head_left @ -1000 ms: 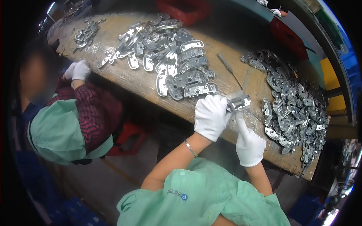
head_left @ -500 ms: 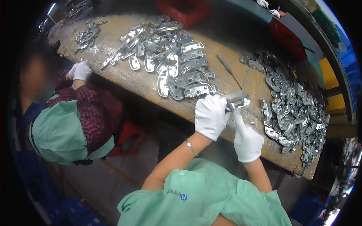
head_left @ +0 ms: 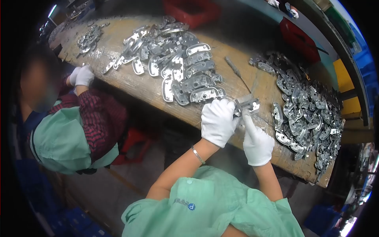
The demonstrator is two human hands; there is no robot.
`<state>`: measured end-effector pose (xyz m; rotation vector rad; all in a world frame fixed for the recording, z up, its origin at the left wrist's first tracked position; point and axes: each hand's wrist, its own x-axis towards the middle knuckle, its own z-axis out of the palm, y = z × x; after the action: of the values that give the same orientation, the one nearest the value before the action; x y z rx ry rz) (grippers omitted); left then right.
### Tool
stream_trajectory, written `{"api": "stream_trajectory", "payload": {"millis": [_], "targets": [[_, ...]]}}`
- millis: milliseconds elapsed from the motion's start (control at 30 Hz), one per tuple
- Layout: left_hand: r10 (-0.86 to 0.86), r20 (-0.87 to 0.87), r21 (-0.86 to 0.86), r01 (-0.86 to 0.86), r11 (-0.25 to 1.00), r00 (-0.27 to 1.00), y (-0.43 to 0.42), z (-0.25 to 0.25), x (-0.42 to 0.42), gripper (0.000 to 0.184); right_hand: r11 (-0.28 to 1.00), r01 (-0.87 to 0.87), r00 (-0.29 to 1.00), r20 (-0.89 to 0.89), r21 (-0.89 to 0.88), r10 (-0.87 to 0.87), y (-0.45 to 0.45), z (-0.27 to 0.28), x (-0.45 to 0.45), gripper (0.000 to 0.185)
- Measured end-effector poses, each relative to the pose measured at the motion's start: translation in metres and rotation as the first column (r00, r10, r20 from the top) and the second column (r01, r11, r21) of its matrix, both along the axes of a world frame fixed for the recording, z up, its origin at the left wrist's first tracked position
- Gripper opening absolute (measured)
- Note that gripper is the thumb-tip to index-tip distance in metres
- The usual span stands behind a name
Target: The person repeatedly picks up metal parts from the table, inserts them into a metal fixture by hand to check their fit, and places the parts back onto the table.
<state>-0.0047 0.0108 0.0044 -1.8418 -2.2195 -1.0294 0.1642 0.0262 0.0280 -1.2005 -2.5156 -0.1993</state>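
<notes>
My left hand (head_left: pixel 219 122), in a white glove, is closed around the left end of a grey metal casting (head_left: pixel 248 106) at the table's front edge. My right hand (head_left: pixel 258 145), gloved too, has a finger stretched up against the casting's near side, with its other fingers curled in. The fingertips of both hands are partly hidden. Just beyond the casting lies a hand tool (head_left: pixel 233 66) with a grey handle and a thin shaft pointing toward it. To the left, several curved metal castings (head_left: pixel 201 82) are stacked in an overlapping row.
A heap of castings (head_left: pixel 304 114) covers the table's right end. More small parts (head_left: pixel 91 38) lie at the far left. A co-worker's gloved hands (head_left: pixel 82 76) rest at the table edge on the left. Red bins (head_left: pixel 191 12) stand behind the wooden table (head_left: pixel 146 89).
The view has shifted slightly. Both hands keep their places on the casting, which looks slightly turned. The stacks and the hand tool stay put.
</notes>
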Motion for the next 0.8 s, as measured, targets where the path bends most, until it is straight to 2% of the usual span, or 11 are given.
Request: {"api": "stream_trajectory", "payload": {"millis": [67,100,133,333,433,533,567,633,667,700,800], "targets": [[0.01,-0.003,0.047,-0.01,0.999,1.0,0.001,-0.002,0.001,0.035,0.999,0.01,0.999,0.047,-0.036,-0.009,0.002,0.007,-0.002,0.058],[-0.001,0.003,0.019,0.001,1.0,1.0,0.001,0.0,0.0,0.035,0.999,-0.012,1.0,0.014,-0.034,0.013,-0.003,0.007,0.006,0.061],[-0.008,0.014,-0.011,0.008,1.0,1.0,0.0,0.001,0.0,0.034,0.999,0.008,0.998,0.066,-0.052,-0.004,-0.008,0.012,0.009,0.062],[-0.012,0.001,-0.003,0.012,1.0,1.0,-0.003,0.005,-0.001,0.037,0.999,-0.035,0.999,0.02,-0.005,0.035,0.008,0.003,0.0,0.062],[-0.004,-0.007,-0.025,0.004,1.0,1.0,0.0,0.004,0.0,0.037,0.994,0.023,0.994,0.112,-0.104,-0.012,-0.001,0.016,0.007,0.058],[0.001,-0.002,0.019,-0.001,1.0,1.0,0.001,-0.001,0.0,0.038,0.999,0.001,0.994,0.105,-0.054,0.005,0.016,0.013,-0.002,0.059],[-0.006,-0.008,0.036,0.007,0.999,1.0,-0.001,0.001,-0.001,0.038,0.999,-0.044,0.998,0.045,-0.019,0.045,0.022,0.009,-0.005,0.06],[-0.012,-0.007,0.012,0.012,1.0,1.0,0.0,0.002,-0.003,0.036,0.999,-0.033,0.999,0.034,-0.028,0.034,0.013,0.016,-0.003,0.059],[-0.012,0.006,-0.015,0.012,1.0,1.0,0.0,0.002,-0.002,0.035,0.999,-0.027,0.999,0.035,-0.04,0.029,0.007,0.021,0.0,0.059],[-0.007,0.018,-0.02,0.007,1.0,1.0,-0.001,0.001,-0.002,0.035,0.999,0.001,0.989,0.148,-0.04,0.005,-0.001,0.022,0.005,0.058],[0.002,0.038,0.038,-0.004,0.999,0.999,0.0,0.0,0.0,0.033,1.0,0.003,0.994,0.112,-0.016,-0.001,-0.003,0.011,0.002,0.06]]}}
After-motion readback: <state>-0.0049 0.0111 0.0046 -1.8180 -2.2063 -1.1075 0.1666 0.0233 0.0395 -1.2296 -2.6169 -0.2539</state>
